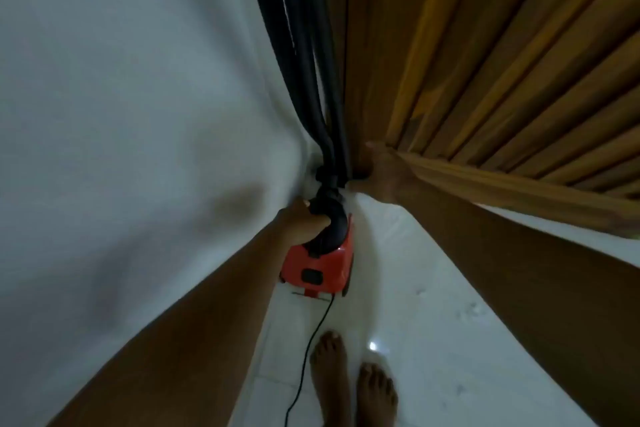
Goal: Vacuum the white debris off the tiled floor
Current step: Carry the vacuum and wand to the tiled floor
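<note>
Standing barefoot on the white tiled floor [450, 357], a person reaches both arms toward the corner where a pale wall [121, 80] meets a mustard curtain [502, 80]. The left hand [304, 222] is curled round the black hose [334, 222] where it bends into the top of a red vacuum cleaner [318, 263], which sits on the floor just beside the wall. The hose runs up the corner. The right hand [384, 173] is against the curtain's edge, with a fold draped along the wrist; I can't tell whether it grips the cloth. A black cord [308, 350] trails back past the feet [329, 367]. Faint white debris [472, 308] lies right of the vacuum cleaner.
</note>
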Demonstrator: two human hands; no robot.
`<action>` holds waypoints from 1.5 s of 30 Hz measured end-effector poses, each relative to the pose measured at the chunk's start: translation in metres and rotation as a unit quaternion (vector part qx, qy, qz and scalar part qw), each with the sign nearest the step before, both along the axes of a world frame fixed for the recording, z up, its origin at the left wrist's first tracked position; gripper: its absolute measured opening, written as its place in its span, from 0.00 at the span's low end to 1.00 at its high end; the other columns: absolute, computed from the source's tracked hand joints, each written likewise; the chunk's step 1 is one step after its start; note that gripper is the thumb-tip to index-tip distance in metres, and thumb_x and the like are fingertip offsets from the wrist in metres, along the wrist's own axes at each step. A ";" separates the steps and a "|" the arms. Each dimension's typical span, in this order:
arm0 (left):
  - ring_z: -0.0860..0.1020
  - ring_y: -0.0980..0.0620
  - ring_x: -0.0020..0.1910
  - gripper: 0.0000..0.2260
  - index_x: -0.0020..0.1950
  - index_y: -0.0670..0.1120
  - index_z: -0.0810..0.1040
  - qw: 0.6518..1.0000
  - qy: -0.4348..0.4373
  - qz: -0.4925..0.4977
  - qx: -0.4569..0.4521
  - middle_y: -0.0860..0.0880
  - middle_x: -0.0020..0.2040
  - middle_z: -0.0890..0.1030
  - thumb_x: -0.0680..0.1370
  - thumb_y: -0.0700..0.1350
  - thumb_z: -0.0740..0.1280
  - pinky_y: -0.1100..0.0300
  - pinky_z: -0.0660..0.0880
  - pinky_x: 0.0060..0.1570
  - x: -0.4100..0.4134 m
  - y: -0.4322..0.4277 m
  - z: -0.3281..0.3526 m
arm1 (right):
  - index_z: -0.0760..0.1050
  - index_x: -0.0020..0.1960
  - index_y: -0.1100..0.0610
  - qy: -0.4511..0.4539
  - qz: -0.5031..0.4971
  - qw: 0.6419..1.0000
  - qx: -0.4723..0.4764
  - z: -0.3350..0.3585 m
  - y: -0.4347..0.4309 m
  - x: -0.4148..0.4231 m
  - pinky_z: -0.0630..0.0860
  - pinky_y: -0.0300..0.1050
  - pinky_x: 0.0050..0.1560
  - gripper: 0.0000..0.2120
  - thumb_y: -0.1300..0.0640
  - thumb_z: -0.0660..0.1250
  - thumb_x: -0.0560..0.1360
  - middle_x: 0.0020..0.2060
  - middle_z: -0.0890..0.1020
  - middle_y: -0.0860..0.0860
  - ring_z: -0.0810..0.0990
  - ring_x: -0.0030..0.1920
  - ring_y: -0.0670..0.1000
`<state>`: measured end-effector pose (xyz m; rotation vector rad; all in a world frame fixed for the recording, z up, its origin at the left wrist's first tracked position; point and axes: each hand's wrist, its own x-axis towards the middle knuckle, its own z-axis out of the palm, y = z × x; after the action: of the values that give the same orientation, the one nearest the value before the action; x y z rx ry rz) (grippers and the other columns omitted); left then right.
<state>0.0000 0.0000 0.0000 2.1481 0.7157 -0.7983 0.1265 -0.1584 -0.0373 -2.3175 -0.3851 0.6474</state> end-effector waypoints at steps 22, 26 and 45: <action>0.81 0.51 0.33 0.14 0.39 0.43 0.78 0.951 0.056 0.213 -0.216 0.46 0.36 0.82 0.79 0.52 0.71 0.58 0.79 0.36 0.061 0.007 -0.192 | 0.76 0.67 0.55 -0.033 -0.013 0.995 0.093 -0.114 0.068 0.097 0.77 0.46 0.60 0.32 0.47 0.82 0.67 0.59 0.80 0.49 0.78 0.60 0.51; 0.75 0.51 0.26 0.14 0.38 0.44 0.74 0.952 0.039 0.236 -0.193 0.47 0.29 0.74 0.80 0.49 0.70 0.58 0.74 0.31 0.056 0.002 -0.190 | 0.78 0.67 0.57 -0.028 0.010 0.997 0.067 -0.108 0.069 0.099 0.79 0.51 0.61 0.30 0.44 0.80 0.70 0.60 0.82 0.54 0.80 0.60 0.54; 0.74 0.48 0.26 0.14 0.48 0.39 0.78 0.972 0.018 0.187 -0.144 0.44 0.30 0.77 0.77 0.51 0.71 0.55 0.74 0.33 -0.072 -0.050 0.086 | 0.80 0.58 0.56 0.010 -0.093 0.982 0.162 0.182 -0.021 -0.036 0.78 0.30 0.44 0.21 0.48 0.80 0.71 0.50 0.83 0.51 0.82 0.51 0.50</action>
<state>-0.0721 -0.0500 0.0864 1.6775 0.9279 -0.6898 0.0906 -0.1790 0.1450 -2.0050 -0.2409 0.4777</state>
